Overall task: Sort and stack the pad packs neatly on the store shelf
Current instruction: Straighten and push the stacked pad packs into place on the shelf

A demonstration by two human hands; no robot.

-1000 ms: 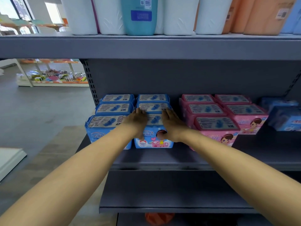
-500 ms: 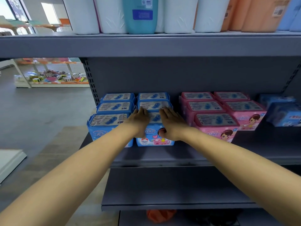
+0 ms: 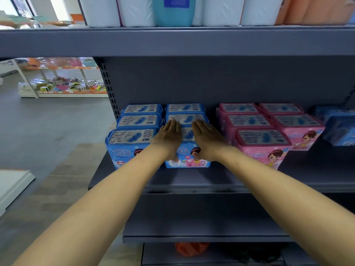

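Note:
Blue pad packs stand in two columns on the grey shelf (image 3: 192, 181). My left hand (image 3: 169, 137) and my right hand (image 3: 207, 139) lie side by side on top of the front blue pad pack (image 3: 187, 158) of the right column. The fingers are flat and reach the pack behind it, and the thumbs hang over its front face. The left column's front blue pack (image 3: 128, 143) touches my left wrist. Pink pad packs (image 3: 263, 144) stand in two columns to the right, a small gap away.
Darker blue packs (image 3: 340, 129) sit at the far right of the shelf. White packs (image 3: 134, 10) and a teal pack (image 3: 172, 10) stand on the shelf above. A bare lower shelf (image 3: 201, 223) juts out below, with an orange thing (image 3: 191, 248) under it. An aisle lies to the left.
Both hands have stayed on the front blue pack, with the fingers sliding slightly further back over its top. The view has shifted a little.

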